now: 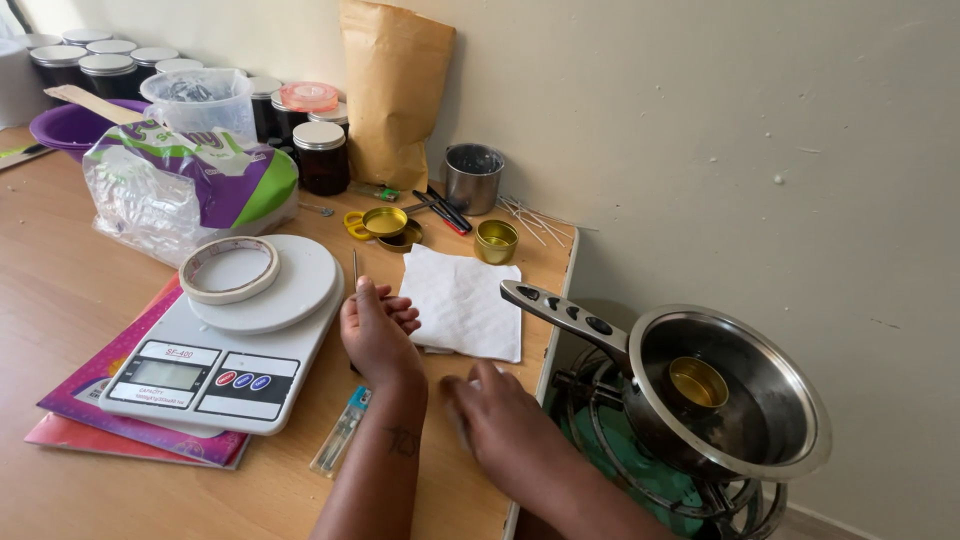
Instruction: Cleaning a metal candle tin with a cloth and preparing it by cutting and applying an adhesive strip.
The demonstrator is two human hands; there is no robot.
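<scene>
A wooden table [60,300] stands against a cream wall. On it, the left hand [378,330] pinches a thin stick [354,268] upright beside a white napkin [462,300] and a kitchen scale [225,350]. The right hand [500,420], blurred, lies near the table edge; its grip cannot be told. A steel pan [730,400] sits right.

Kitchen scale [215,350] w/ tape roll [229,268]; steel pan [735,395] on burner; paper bag [393,90] by wall.

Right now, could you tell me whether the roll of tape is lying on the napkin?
No, the roll of tape lies on the kitchen scale.
</scene>
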